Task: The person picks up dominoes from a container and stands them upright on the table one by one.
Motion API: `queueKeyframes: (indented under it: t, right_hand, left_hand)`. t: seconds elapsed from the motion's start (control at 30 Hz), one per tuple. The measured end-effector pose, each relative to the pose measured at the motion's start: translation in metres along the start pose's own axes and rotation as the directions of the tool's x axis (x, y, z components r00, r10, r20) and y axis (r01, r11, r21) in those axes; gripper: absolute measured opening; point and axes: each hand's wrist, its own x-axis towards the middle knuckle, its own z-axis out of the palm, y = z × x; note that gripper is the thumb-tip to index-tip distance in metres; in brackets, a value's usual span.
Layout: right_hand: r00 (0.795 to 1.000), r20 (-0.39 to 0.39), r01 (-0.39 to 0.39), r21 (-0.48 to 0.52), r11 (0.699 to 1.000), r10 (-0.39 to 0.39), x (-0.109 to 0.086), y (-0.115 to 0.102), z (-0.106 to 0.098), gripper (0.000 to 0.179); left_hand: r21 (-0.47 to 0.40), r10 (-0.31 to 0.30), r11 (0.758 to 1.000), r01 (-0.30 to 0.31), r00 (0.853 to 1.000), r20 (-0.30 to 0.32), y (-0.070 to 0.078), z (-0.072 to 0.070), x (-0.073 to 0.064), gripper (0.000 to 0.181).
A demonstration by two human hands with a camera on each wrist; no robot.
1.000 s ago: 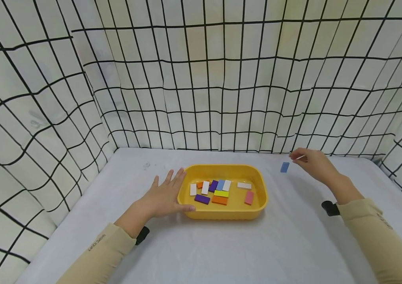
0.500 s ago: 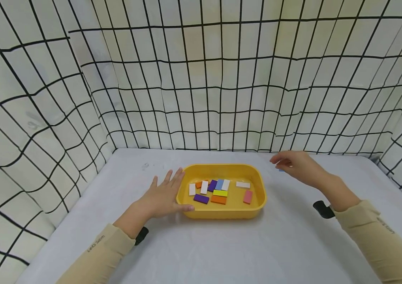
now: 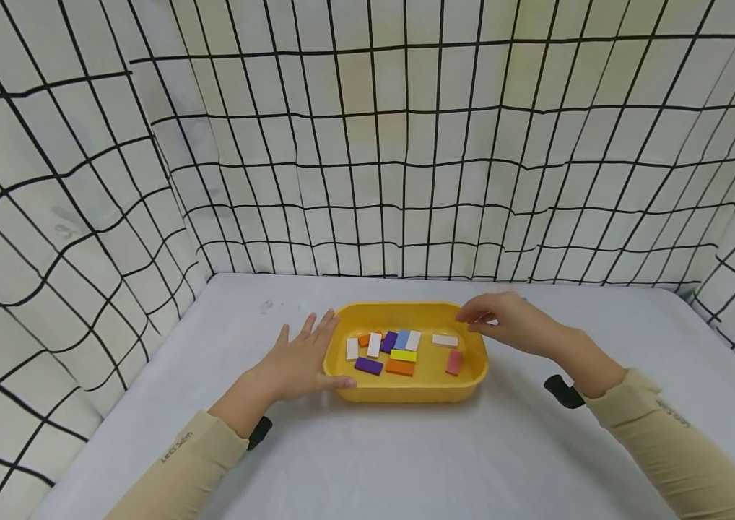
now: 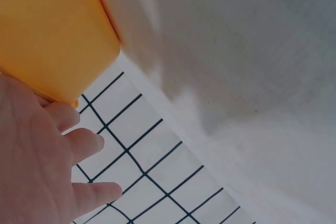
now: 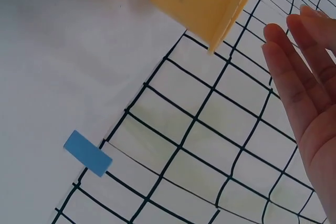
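Observation:
A yellow plastic tray (image 3: 413,393) holds several small domino-like blocks. My left hand (image 3: 296,361) rests on its left end with fingers spread and straight, the thumb over the near rim. In the left wrist view, fingertips sit against the side of the tray (image 4: 58,30). My right hand (image 3: 523,323) hovers over the tray's right rim, thumb and fingers loosely bent toward each other. Nothing shows between the fingers (image 5: 294,85) in the right wrist view. Behind that hand, a blue block (image 5: 87,153) stands alone on the table; the head view shows only a sliver of it.
Inside the tray lie an orange block (image 3: 401,368), a yellow block (image 3: 403,355), a pink block (image 3: 454,362) and several white and purple ones. White cloth covers the table (image 3: 406,462). A white backdrop with a black grid (image 3: 393,180) rises behind and at both sides.
My right hand has moved left from beside the blue block to above the tray's right rim. The blue block stayed behind on the table. The left hand has kept its place.

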Motion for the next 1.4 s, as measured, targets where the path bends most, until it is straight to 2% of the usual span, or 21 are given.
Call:
queueKeyframes:
  t: [0.3,0.47,0.73,0.97,1.23,1.4]
  right_hand:
    - [0.991,0.128,0.036,-0.089,0.995,-0.025,0.012,-0.01,0.019,0.02]
    - [0.979,0.201,0.007,-0.097,0.995,0.012,0.016,-0.013,0.026,0.02]
    - [0.958,0.276,-0.041,-0.147,0.988,0.081,0.022,-0.016,0.034,0.023]
    - [0.936,0.333,-0.064,-0.161,0.985,0.115,0.028,-0.017,0.04,0.018]
    - [0.924,0.356,-0.099,-0.136,0.986,0.142,0.036,-0.014,0.05,0.013]
    - [0.92,0.379,-0.041,-0.155,0.987,0.098,0.039,-0.011,0.054,0.012]
  left_hand:
    - [-0.004,0.001,1.0,-0.001,1.0,-0.002,-0.001,0.002,0.002,0.119]
    - [-0.006,-0.001,1.0,0.001,1.0,0.007,-0.002,0.003,0.002,0.12]
    - [-0.003,-0.002,1.0,0.002,1.0,0.003,-0.002,0.002,0.001,0.119]
    - [-0.007,-0.002,1.0,0.002,1.0,-0.003,-0.003,0.003,0.002,0.119]
    - [-0.01,-0.006,1.0,0.006,1.0,-0.002,-0.003,0.004,0.002,0.119]
    - [-0.004,-0.004,1.0,0.004,1.0,0.0,-0.004,0.004,0.003,0.12]
